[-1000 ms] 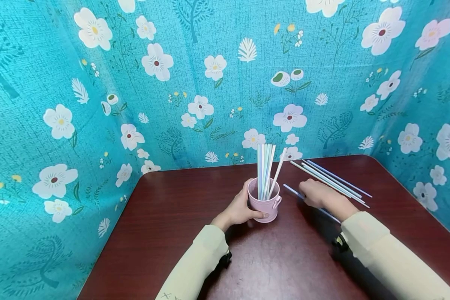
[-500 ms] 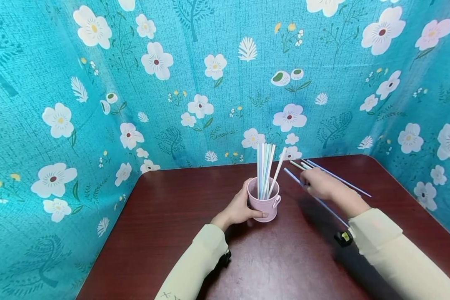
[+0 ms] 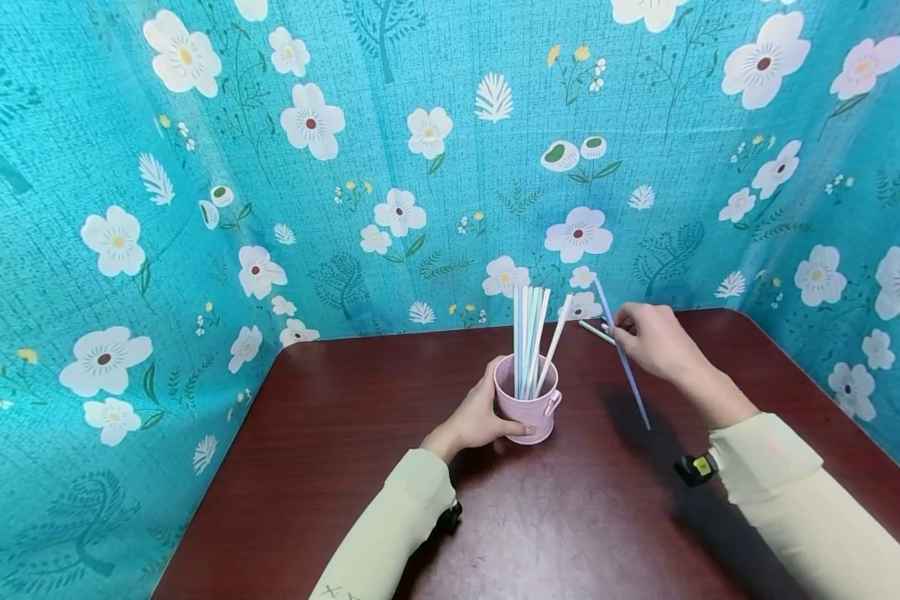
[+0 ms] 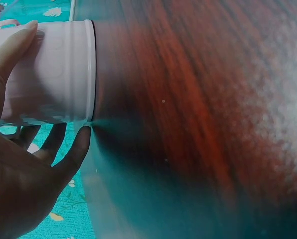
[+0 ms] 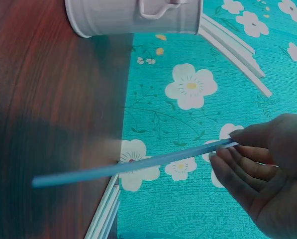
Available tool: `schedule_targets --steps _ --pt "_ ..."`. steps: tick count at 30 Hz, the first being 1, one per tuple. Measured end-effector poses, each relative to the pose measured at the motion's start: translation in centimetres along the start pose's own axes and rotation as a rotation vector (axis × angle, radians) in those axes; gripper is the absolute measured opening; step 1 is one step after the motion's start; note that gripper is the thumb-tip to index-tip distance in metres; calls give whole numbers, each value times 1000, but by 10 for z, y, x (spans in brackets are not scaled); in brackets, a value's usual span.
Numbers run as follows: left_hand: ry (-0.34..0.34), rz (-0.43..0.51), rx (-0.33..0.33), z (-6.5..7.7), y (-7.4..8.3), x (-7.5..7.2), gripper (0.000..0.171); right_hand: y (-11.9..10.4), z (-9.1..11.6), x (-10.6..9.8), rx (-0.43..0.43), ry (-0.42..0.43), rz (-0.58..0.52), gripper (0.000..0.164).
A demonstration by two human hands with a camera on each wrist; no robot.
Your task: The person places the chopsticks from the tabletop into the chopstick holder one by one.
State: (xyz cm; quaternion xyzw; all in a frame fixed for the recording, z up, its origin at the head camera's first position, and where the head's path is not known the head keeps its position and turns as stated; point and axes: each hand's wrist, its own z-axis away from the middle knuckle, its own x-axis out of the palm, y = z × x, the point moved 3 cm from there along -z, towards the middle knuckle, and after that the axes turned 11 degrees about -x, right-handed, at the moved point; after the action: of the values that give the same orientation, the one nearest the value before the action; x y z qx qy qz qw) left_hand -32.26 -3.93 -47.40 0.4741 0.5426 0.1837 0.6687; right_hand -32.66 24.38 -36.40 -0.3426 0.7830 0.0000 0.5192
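Observation:
A small pink bucket (image 3: 525, 422) with a side handle stands upright on the table. My left hand (image 3: 474, 419) grips its left side, thumb across the front; in the left wrist view the other fingers (image 4: 77, 149) reach along the opposite side. Several pale straws (image 3: 531, 333) stand in the bucket, one leaning right. To the right, my right hand (image 3: 656, 337) pinches a blue straw (image 3: 633, 385) near its upper part, tilted with its lower end toward me. The right wrist view shows this straw (image 5: 123, 168) between thumb and fingertips.
Several loose straws (image 5: 104, 211) lie on the dark red table (image 3: 375, 417) at the back right, mostly hidden behind my right hand in the head view. A blue floral cloth (image 3: 420, 167) hangs behind the table and along its sides.
My right hand has raised the blue straw from lying on the table to a steep tilt, moving up and slightly right. The left hand keeps its hold on the bucket.

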Motion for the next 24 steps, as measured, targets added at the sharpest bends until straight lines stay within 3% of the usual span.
schedule_targets --steps 11,24 --pt "-7 12 3 1 1 -2 113 -18 1 -16 59 187 -62 14" --pt "0 4 4 1 1 -1 114 -41 -6 -32 52 407 -181 19"
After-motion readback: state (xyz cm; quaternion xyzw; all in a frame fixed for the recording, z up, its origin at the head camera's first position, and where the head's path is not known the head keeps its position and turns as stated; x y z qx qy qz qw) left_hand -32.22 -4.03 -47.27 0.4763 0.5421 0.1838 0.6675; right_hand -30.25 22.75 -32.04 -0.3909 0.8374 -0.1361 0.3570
